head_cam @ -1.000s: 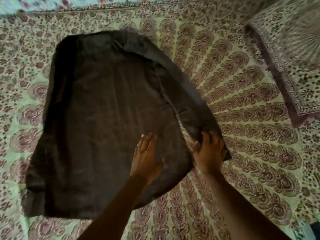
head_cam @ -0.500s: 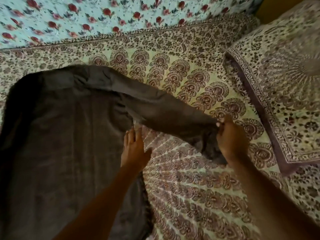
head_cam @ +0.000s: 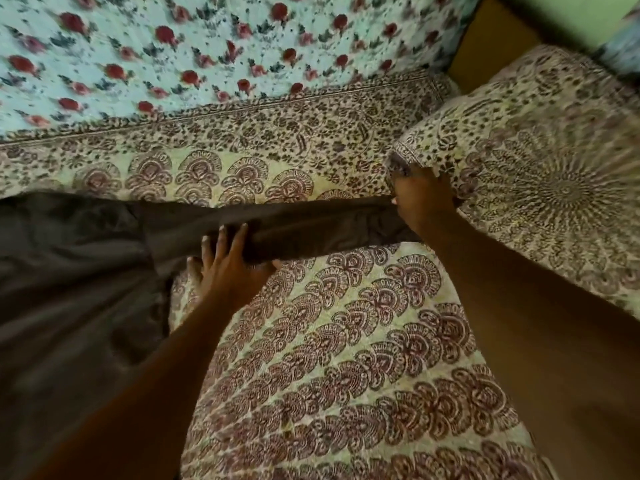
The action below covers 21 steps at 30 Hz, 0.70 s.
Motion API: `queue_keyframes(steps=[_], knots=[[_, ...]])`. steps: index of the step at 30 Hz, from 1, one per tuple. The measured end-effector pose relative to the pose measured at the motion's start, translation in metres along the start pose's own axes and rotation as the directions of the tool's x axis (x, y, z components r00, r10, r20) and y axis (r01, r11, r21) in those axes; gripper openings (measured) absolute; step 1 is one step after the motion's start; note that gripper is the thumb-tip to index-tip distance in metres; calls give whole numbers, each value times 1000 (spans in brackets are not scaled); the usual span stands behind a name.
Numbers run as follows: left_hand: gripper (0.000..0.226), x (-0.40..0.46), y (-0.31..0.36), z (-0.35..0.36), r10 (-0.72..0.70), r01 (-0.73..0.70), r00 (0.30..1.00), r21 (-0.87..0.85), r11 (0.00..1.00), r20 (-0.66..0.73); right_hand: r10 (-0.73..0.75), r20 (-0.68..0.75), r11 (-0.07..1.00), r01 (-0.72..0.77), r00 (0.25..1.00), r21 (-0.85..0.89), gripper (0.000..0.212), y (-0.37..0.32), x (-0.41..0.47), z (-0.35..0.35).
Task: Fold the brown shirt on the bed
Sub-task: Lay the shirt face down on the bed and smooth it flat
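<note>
The brown shirt (head_cam: 76, 289) lies on the patterned bed (head_cam: 346, 358), its body filling the left side of the view. One sleeve (head_cam: 311, 223) is stretched out straight to the right. My right hand (head_cam: 420, 199) pinches the cuff end of that sleeve, right by the pillow's corner. My left hand (head_cam: 228, 268) rests with fingers spread on the sleeve's lower edge near the armpit, partly on the bed sheet.
A pillow (head_cam: 554, 188) in the same paisley print lies at the right, touching my right hand. A light blue cloth with red roses (head_cam: 207, 46) covers the far side. A brown board (head_cam: 491, 39) and a green wall show at the top right.
My right hand has pulled the sleeve out to the right until it lies straight, reaching the pillow. My left hand slid from the shirt's body onto the sleeve. The view shifted right and up.
</note>
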State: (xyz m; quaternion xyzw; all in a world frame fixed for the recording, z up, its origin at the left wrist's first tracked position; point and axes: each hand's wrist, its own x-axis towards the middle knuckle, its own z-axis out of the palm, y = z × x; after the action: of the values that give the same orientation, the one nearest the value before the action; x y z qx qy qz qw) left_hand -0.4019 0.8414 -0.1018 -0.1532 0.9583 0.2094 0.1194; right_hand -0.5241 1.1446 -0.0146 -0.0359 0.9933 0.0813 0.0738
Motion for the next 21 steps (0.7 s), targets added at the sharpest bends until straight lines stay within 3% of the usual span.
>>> queue_keyframes(steps=[2,5,7,10,13,15,19,21], knots=[[91,2,6,6,-42,45,998,60,997,-44,15,-56,1000,-16,998,-13,64,-7,5,12],[84,-14,5,30,37,-7,982,161,987,-185,5,-170,992,16,985,122,61,-29,-5,36],[84,-26,1,43,52,-17,955,121,992,-291,-3,-232,984,45,973,174,58,-42,-13,57],[84,-23,-2,52,71,-40,931,93,995,-358,260,-295,936,-164,919,312,59,-37,-22,86],[77,-18,-6,54,127,-86,934,136,987,-333,629,-81,688,-504,774,522,74,-28,-39,102],[77,-17,-6,54,120,-83,938,125,989,-325,761,62,477,-621,646,622,85,-28,-46,103],[78,-17,-5,54,106,-68,942,128,989,-320,873,265,83,-661,409,746,90,-33,-27,90],[77,-17,-5,54,115,-74,939,137,988,-323,875,337,-67,-603,347,795,84,-34,-16,91]])
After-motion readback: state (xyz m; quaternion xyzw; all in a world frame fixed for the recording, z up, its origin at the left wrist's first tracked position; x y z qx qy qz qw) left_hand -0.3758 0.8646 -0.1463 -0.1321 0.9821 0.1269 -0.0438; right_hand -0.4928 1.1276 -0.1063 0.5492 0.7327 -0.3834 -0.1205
